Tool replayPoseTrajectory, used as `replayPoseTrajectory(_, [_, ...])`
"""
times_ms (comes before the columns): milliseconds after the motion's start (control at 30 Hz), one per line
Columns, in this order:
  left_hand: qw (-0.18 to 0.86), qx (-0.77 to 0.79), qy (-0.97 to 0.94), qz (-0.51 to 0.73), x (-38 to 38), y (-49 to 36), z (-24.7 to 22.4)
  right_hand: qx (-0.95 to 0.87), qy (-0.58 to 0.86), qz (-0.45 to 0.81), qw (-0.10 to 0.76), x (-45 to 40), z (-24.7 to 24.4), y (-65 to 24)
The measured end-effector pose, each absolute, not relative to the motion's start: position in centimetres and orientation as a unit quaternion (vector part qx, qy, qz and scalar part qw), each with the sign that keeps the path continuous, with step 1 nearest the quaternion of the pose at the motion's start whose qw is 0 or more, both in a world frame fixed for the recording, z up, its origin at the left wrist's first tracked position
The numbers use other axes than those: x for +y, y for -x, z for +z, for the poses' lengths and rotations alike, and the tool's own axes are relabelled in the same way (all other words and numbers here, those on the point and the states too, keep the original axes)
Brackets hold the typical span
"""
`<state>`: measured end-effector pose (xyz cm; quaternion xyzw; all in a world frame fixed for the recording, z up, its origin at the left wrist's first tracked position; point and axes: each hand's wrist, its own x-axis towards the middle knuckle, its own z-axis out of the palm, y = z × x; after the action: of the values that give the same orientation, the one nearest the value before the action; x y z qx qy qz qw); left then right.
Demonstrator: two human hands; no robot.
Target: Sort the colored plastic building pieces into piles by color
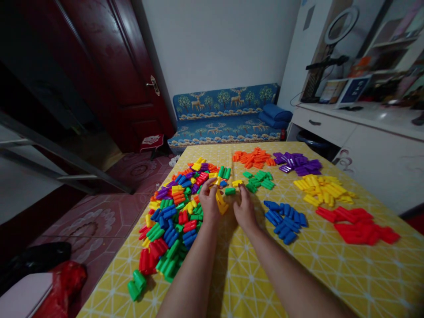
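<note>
My left hand (209,202) is closed around yellow plastic pieces (221,201) at the right edge of a mixed heap (179,207) of coloured, tube-shaped building blocks. Just to the right, my right hand (245,206) has its thumb and fingertips at a small yellow block (237,183), apparently pinching it. Between the hands lies a green block (230,191), and a blue block (224,183) sits slightly beyond it. Farther back are joined green blocks (224,172). My fingers partly hide what each hand grips.
Single-colour piles lie to the right: orange (254,158), purple (300,164), green (260,181), yellow (323,190), blue (285,221) and red (359,225). A yellow patterned cloth (245,282) covers the table. Beyond stand a blue sofa (225,128) and, at right, a white dresser (374,141).
</note>
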<state>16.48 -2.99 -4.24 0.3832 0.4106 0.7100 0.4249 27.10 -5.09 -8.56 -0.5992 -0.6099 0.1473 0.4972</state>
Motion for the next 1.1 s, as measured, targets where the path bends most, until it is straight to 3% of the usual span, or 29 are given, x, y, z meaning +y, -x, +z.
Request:
replayPoseTrajectory(133, [0.448, 0.391, -0.388, 0.704, -3.2, -17.2, -4.5, -0.632, 0.554, 0.258, 0.477, -3.6, -8.8, -26.8])
replayPoseTrajectory(300, [0.454, 0.382, -0.415, 0.690, -3.0, -17.8, -5.1, -0.517, 0.476, 0.400, 0.588, -2.8, -8.3, -27.7])
replayPoseTrajectory(433, [0.457, 0.385, -0.434, 0.674, -3.0, -17.8, -5.5, -0.443, 0.477, 0.389, 0.652, -4.0, -7.4, -28.8])
replayPoseTrajectory(633, [0.415, 0.412, -0.469, 0.662, -3.1, -18.1, -6.0, -0.425, 0.473, 0.375, 0.675, -5.5, -6.0, -28.0])
replayPoseTrajectory(833, [0.420, 0.391, -0.335, 0.747, -2.4, -17.6, -6.2, -0.357, 0.442, 0.337, 0.751, -4.8, -7.1, -28.2])
replayPoseTrajectory(1100, [0.424, 0.419, -0.325, 0.734, -2.6, -18.0, -6.0, -0.396, 0.462, 0.360, 0.708, -5.3, -6.6, -27.7])
